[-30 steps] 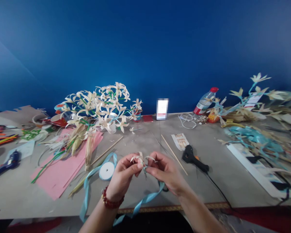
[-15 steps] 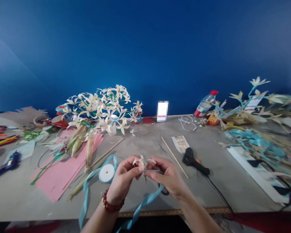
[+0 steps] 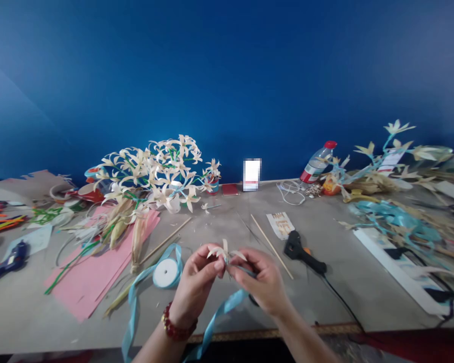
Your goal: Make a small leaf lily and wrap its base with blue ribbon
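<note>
Between my two hands is a small cream flower point(image 3: 224, 249) with thin curled petals. My left hand point(image 3: 200, 272), with a red bead bracelet at the wrist, pinches the flower's base from the left. My right hand point(image 3: 260, 276) is closed on the blue ribbon point(image 3: 227, 305) at the flower's base, its fingertips close to those of the left. The ribbon hangs from my right hand past the table's front edge. The flower's stem is mostly hidden by my fingers. Left of my hands lies a white ribbon spool point(image 3: 165, 273) with blue ribbon around it.
A black glue gun point(image 3: 304, 253) and a wooden stick point(image 3: 271, 246) lie to the right. Behind stand many cream flowers point(image 3: 170, 174). Pink paper point(image 3: 87, 282) and a blue glue gun point(image 3: 13, 259) are at left. A power strip point(image 3: 386, 267) and a tilted bottle point(image 3: 318, 164) are at right.
The flower's petals have turned and show more spread out above my fingers. Both hands remain close together, and the ribbon below my right hand has shifted slightly. The view has moved a little.
</note>
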Demonstrator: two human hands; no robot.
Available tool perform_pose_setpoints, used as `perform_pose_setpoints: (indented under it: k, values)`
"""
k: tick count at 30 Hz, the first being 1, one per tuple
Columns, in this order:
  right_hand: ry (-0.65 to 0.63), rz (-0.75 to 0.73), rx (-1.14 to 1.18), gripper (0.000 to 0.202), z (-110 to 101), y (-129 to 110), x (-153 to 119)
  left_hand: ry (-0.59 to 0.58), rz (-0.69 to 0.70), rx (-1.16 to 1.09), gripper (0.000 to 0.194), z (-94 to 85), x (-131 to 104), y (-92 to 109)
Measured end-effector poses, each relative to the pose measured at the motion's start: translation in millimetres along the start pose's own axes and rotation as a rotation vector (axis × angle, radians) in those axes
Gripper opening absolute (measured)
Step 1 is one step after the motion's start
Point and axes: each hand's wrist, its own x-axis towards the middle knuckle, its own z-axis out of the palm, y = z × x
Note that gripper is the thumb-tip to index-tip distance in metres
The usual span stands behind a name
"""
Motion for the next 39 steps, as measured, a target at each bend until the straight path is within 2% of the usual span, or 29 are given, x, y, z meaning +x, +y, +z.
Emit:
perform_pose_setpoints:
  k: [4,6,13,17,22,26,31,39]
  values:
    - [0.046,-0.144,-0.169,0.019,1.0,-3.6,-0.8,0.054,0.122,0.152,0.013,0.4,-3.3,-3.8]
    - [0.052,-0.157,-0.189,0.023,1.0,-5.7,-0.3,0.061,0.149,0.22,0.012,-0.2,-4.4,-3.4]
    - [-0.165,0.093,0.16,0.018,-8.5,-10.0,5.4,-0.048,0.105,0.234,0.012,-3.6,-1.4,3.5]
    - [-0.137,0.13,0.171,0.017,-10.1,-8.9,4.7,-0.097,0.082,0.284,0.016,-5.0,0.1,10.0]
    - [-0.125,0.136,0.253,0.016,-10.2,-8.0,1.2,0.005,0.005,0.47,0.021,-9.7,-0.9,10.9]
    - [-0.098,0.11,0.24,0.009,-12.3,-11.6,-0.2,0.029,-0.052,0.435,0.021,-13.0,-3.4,9.7]
    - [-0.131,0.146,0.295,0.016,-9.5,-11.2,0.0,0.041,-0.073,0.381,0.021,-13.3,-4.2,9.7]
    - [-0.046,0.068,0.155,0.015,-9.4,-7.8,-1.2,-0.011,0.061,0.198,0.018,0.5,-2.6,1.1]
